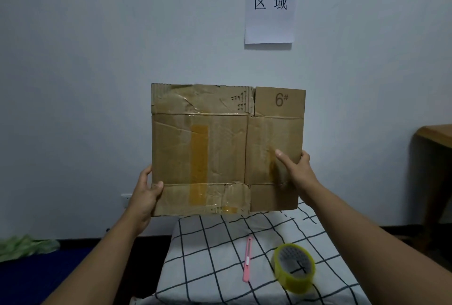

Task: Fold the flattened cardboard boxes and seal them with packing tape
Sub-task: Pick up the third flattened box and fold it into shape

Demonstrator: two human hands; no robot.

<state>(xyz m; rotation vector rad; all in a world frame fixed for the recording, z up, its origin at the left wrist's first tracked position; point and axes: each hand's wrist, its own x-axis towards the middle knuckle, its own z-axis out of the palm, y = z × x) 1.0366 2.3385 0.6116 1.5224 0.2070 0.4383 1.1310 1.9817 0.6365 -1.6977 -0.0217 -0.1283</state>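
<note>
A flattened brown cardboard box (220, 148), worn and streaked with old tape, marked "6#" on its upper right flap, is held upright in the air in front of the wall. My left hand (145, 197) grips its lower left edge, thumb on the front face. My right hand (297, 170) holds its right edge, thumb pressed on the front panel. Below, a roll of yellowish packing tape (293, 268) lies on the checked cloth, with a pink utility knife (247, 259) just left of it.
A white cloth with a black grid (208, 255) covers the work surface below the box. A paper sign (271, 3) hangs on the wall. A wooden table edge (435, 133) juts in at right. Green fabric (27, 246) lies at far left.
</note>
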